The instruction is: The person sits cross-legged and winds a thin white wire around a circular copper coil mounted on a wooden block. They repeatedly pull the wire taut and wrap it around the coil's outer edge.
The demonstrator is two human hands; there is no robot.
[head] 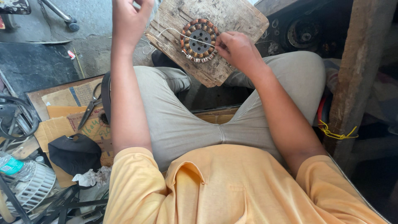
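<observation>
Nearest the camera, a yellow shirt (232,186) and grey trousers (182,120) fill the lower view; the person sits with knees apart, and a worn wooden board (232,16) resting across the knee serves as the surface. On it lies a round motor stator (199,40), its ring of copper-coloured coils partly bound in white. The right hand (238,49) rests against the stator's rim, its grip pressed together on the thread and coil edge, probably to hold the binding steady. A white thread (178,32) runs from there across the stator toward the left hand (129,18), which is raised above the board's left edge with its grip closed, seemingly pulling the thread taut; the thread itself is too thin to follow into those fingers. On the floor to the left, well apart, lie scissors (90,107) on cardboard (62,120), a black cloth (74,153), and a white fan grille (35,188). A wooden post (352,74) stands at right.
</observation>
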